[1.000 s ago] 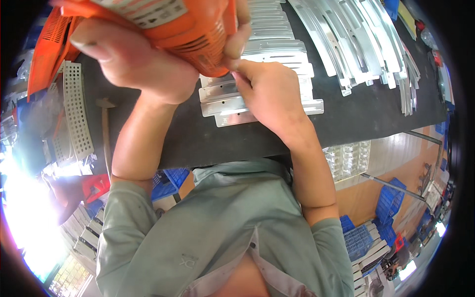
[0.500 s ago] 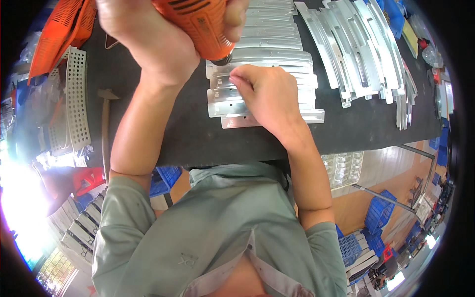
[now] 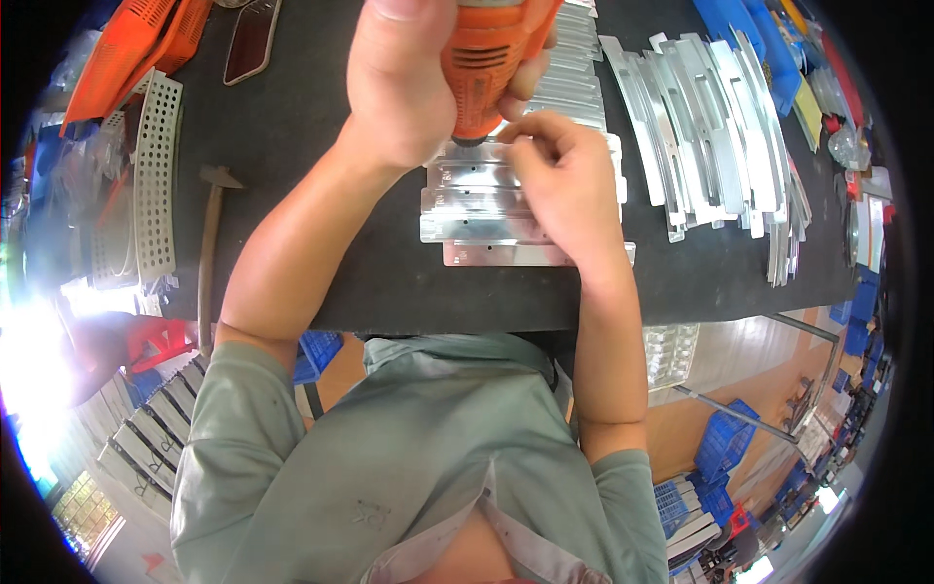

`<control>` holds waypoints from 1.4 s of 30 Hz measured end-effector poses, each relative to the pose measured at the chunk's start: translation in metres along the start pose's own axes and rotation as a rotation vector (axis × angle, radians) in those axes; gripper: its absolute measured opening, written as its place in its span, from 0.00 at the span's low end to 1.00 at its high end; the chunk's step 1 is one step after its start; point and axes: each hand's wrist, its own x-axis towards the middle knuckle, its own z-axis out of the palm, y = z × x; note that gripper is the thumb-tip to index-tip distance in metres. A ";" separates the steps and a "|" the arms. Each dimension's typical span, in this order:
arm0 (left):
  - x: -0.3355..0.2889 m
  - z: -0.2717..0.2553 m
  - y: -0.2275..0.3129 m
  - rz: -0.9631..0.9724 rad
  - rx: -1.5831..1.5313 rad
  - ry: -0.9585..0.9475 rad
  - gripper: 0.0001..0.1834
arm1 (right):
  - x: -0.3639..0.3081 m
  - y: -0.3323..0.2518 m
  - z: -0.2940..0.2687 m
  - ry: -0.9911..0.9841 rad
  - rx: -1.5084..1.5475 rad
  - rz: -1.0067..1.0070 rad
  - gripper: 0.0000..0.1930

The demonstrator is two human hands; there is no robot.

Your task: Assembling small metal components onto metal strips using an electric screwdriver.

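Your left hand (image 3: pixel 413 83) is wrapped tight around an orange power drill (image 3: pixel 491 63), its nose pointing down onto a stack of flat aluminium plates (image 3: pixel 467 200) near the front edge of the dark bench (image 3: pixel 321 253); your right hand (image 3: pixel 564 180) lies on those plates, fingertips pinched together just beside the drill's tip; to the right lie loose aluminium strips (image 3: pixel 710 127); to the left, a hammer (image 3: pixel 209 243) and a perforated metal strip (image 3: pixel 154 175).
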 end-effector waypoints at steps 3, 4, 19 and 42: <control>0.001 0.001 0.005 -0.046 -0.043 0.021 0.64 | 0.005 0.000 0.011 -0.040 -0.293 -0.129 0.09; 0.002 0.002 0.006 -0.093 -0.059 0.094 0.64 | 0.007 -0.001 0.015 -0.058 -0.373 -0.173 0.09; 0.026 -0.004 0.039 -0.023 0.270 0.056 0.43 | 0.011 0.009 0.024 -0.062 -0.482 -0.269 0.05; 0.020 -0.008 -0.001 -0.036 0.341 -0.005 0.39 | 0.022 0.007 0.019 0.009 -0.541 -0.123 0.12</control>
